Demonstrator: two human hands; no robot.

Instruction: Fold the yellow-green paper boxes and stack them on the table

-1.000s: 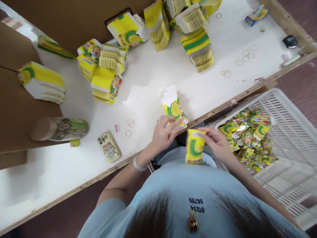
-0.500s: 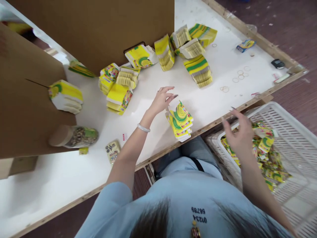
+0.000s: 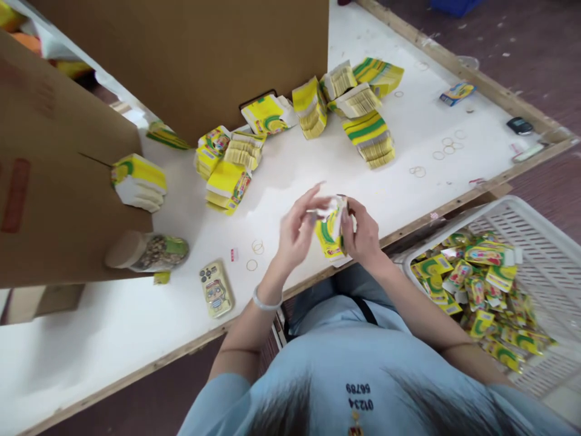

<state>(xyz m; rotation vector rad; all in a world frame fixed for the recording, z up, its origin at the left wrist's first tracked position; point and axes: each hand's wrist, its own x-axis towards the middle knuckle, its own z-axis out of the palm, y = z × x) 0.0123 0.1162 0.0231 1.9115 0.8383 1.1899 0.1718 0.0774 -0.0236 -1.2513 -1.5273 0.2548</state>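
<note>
My right hand (image 3: pixel 362 231) is closed around a small yellow-and-green carton (image 3: pixel 338 221), held tilted with its white flaps towards my left hand. My left hand (image 3: pixel 297 233), with a pale bangle at the wrist, has its fingers curved and apart beside the flaps; motion blur hides whether the fingertips touch them. Beneath the hands, a stack of flat yellow cartons (image 3: pixel 327 239) lies near the table's front edge, partly covered by the right hand.
Bundles of flat cartons (image 3: pixel 367 136) line the back of the white table (image 3: pixel 276 166). A phone (image 3: pixel 216 289), a jar (image 3: pixel 158 251) and rubber bands (image 3: pixel 258 247) lie left. Below the right edge, a white basket (image 3: pixel 544 242) holds filled yellow packs (image 3: pixel 481 284). Cardboard (image 3: pixel 218 54) stands behind.
My right hand has come from above the basket to the stack and now holds a carton. My left hand has moved slightly down beside it. The view has shifted a little.
</note>
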